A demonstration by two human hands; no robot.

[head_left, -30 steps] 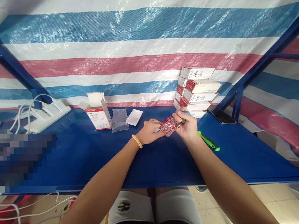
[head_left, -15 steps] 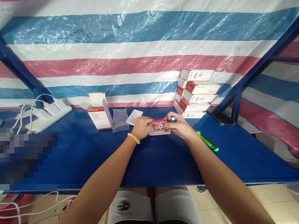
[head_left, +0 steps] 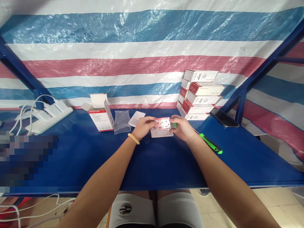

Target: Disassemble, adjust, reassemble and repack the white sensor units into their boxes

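Observation:
A red circuit board [head_left: 162,123] is held between my two hands, slightly above a white plastic casing [head_left: 162,133] on the blue table. My left hand [head_left: 143,127] grips the board's left edge, a yellow twisted band around that wrist. At the board's right end, my right hand [head_left: 181,127] is closed on it, with a small green part [head_left: 175,125] showing between the fingers. Behind my left hand lies a flat white cover [head_left: 136,118], beside a clear plastic bag [head_left: 122,121].
An open detector box [head_left: 102,121] stands left of the bag. White boxes [head_left: 201,100] are stacked at the back right, near a black phone [head_left: 224,118]. A green screwdriver [head_left: 211,144] lies right of my right hand. A power strip [head_left: 51,118] with cables is far left.
The red board has lifted off the white casing and tilted, and now catches the light. Both hands have risen with it; the casing stays on the table.

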